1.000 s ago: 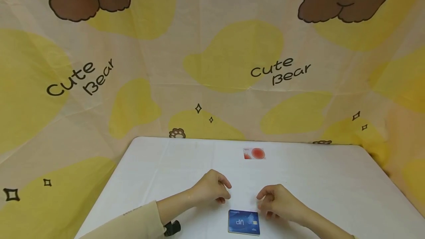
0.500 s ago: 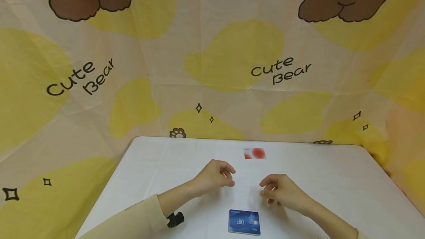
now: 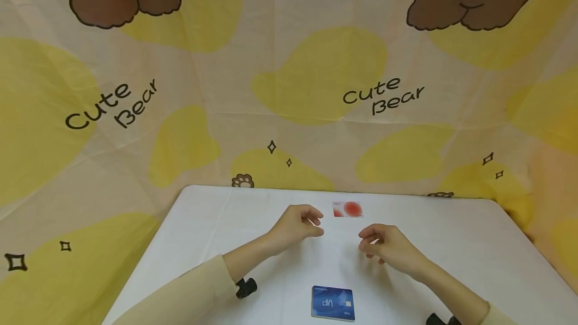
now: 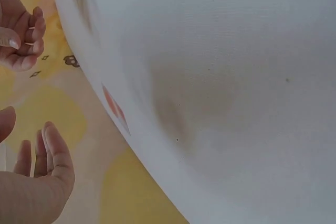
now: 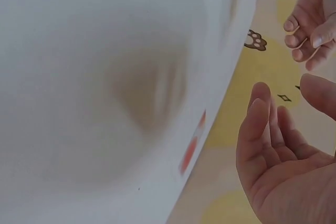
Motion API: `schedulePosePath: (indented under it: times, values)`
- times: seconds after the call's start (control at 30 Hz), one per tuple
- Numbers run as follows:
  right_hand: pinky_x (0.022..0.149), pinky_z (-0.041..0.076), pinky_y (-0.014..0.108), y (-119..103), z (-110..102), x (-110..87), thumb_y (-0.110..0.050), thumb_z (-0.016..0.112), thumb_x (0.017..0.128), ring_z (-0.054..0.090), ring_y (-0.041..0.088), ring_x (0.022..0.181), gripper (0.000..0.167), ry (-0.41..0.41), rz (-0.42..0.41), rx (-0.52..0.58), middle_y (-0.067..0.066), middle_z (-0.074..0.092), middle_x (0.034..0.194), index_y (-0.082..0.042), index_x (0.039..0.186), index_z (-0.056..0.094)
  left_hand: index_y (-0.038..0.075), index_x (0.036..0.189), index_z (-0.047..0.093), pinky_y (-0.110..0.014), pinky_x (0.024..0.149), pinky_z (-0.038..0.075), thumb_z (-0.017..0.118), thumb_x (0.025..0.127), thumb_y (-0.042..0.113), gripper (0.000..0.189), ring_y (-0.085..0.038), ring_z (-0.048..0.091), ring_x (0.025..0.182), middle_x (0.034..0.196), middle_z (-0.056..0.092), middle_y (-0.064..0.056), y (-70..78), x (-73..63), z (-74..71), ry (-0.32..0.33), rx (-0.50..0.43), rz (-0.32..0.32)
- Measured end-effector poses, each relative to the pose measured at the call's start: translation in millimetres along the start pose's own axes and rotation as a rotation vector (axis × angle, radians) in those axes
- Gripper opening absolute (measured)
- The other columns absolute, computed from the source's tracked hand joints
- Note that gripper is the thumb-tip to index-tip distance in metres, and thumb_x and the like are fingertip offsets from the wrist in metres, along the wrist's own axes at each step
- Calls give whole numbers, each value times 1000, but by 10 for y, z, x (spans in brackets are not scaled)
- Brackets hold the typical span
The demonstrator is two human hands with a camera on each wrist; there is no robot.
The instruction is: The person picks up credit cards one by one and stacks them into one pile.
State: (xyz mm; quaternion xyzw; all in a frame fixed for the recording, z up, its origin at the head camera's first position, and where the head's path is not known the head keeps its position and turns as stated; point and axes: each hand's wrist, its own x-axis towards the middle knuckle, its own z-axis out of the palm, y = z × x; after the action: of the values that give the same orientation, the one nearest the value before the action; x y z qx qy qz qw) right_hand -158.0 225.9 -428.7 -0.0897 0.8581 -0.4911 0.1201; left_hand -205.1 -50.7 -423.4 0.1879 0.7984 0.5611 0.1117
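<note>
In the head view a white card with a red disc [image 3: 347, 209] lies flat toward the table's far edge. My left hand [image 3: 295, 227] hovers just left of it, fingers loosely bent with nothing between them. Lower and to the right of that card, my right hand [image 3: 390, 247] is in the air too, its fingers relaxed around bare air. A small stack of blue VIP cards [image 3: 333, 303] lies close to the near side, behind both hands. The left wrist view shows the red card [image 4: 115, 107] as a thin sliver beyond the left fingers [image 4: 56, 150].
The white table [image 3: 217, 234] has rounded far corners. Behind it hangs a printed cloth [image 3: 307, 74] with bears and yellow patches. Black wrist-camera mounts [image 3: 246, 288] sit under the sleeves.
Both hands have moved forward over the table, away from the blue card stack and toward the red card. Neither card position on the table has changed.
</note>
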Motion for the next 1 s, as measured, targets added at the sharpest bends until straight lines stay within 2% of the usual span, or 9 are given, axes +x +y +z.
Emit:
schedulePosePath:
  times: [0.17, 0.3, 0.47, 0.63, 0.83, 1.0]
  values:
    - [66, 58, 33, 11, -28, 64, -11, 75, 93, 68, 26, 87, 34, 39, 4, -10, 6, 73, 97, 7, 120, 66, 3, 113, 74, -24, 72, 53, 84, 85, 6, 30, -14, 64, 83, 100, 70, -10, -56, 93, 14, 16, -3, 4]
    - [72, 59, 35, 43, -58, 111, -15, 76, 93, 69, 22, 92, 37, 66, -8, -19, 7, 74, 104, 6, 122, 66, 5, 116, 73, -23, 73, 55, 84, 86, 9, 32, -14, 64, 87, 101, 69, -6, -82, 162, 37, 23, 1, 17]
    - [80, 58, 29, 97, -102, 201, -15, 76, 95, 69, 21, 99, 38, 96, -8, -34, 14, 73, 116, 5, 125, 66, 4, 117, 72, -24, 74, 56, 84, 86, 8, 34, -16, 66, 88, 101, 68, -3, -83, 251, 46, 43, -13, 44]
    - [87, 56, 26, 160, -148, 307, -15, 75, 96, 68, 24, 103, 38, 114, -31, -63, 17, 71, 121, 4, 127, 66, 5, 120, 72, -25, 74, 56, 84, 87, 11, 36, -17, 66, 90, 105, 68, -3, -102, 341, 36, 65, -6, 37]
    - [92, 56, 29, 214, -211, 397, -17, 75, 96, 68, 29, 110, 43, 135, -78, -56, 20, 69, 125, 5, 130, 64, 6, 124, 71, -25, 75, 54, 85, 87, 13, 40, -16, 62, 92, 107, 69, -2, -136, 435, 81, 95, 64, 32]
    - [88, 55, 22, 273, -261, 476, -18, 77, 95, 67, 33, 115, 47, 151, -91, -54, 22, 68, 128, 6, 133, 62, 5, 126, 71, -26, 75, 52, 84, 86, 12, 43, -15, 59, 93, 114, 71, -10, -165, 517, 164, 115, 131, 51]
